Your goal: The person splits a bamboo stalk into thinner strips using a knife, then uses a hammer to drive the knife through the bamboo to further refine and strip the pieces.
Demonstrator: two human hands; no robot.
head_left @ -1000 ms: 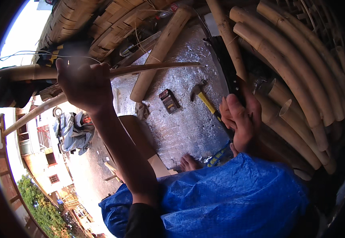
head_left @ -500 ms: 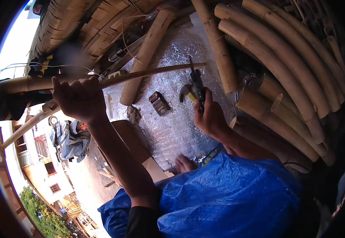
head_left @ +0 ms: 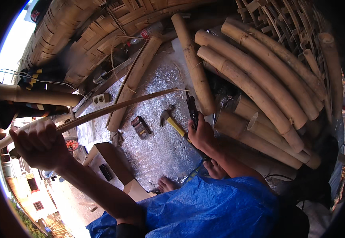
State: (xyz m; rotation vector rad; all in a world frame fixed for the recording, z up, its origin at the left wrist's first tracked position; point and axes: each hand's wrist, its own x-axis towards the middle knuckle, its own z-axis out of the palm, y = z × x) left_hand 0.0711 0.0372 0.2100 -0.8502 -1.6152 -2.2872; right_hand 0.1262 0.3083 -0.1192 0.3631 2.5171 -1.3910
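Note:
My left hand (head_left: 41, 146) is closed in a fist around a long bamboo strip (head_left: 119, 105), which slants up to the right. A thin pale sliver shows at its far tip. My right hand (head_left: 202, 135) grips a slim black knife-like tool (head_left: 192, 106), pointing away from me; its exact kind is unclear. The tool's narrow tip is beside the strip's far end; whether they touch, I cannot tell. Just left of my right hand, a claw hammer (head_left: 176, 126) with a yellow and black handle lies on the foil-covered floor (head_left: 156, 148).
Several cut bamboo poles (head_left: 256, 81) lie stacked at the right. A small dark box (head_left: 141, 127) sits near the hammer, and an open cardboard box (head_left: 115, 162) stands at lower left. Woven bamboo panels (head_left: 97, 35) line the back. Blue sheeting (head_left: 204, 206) covers my lap.
The view has shifted. My left hand is lower and farther left with the bamboo strip, whose far end now lies near the tool's tip. More of the hammer shows beside my right hand.

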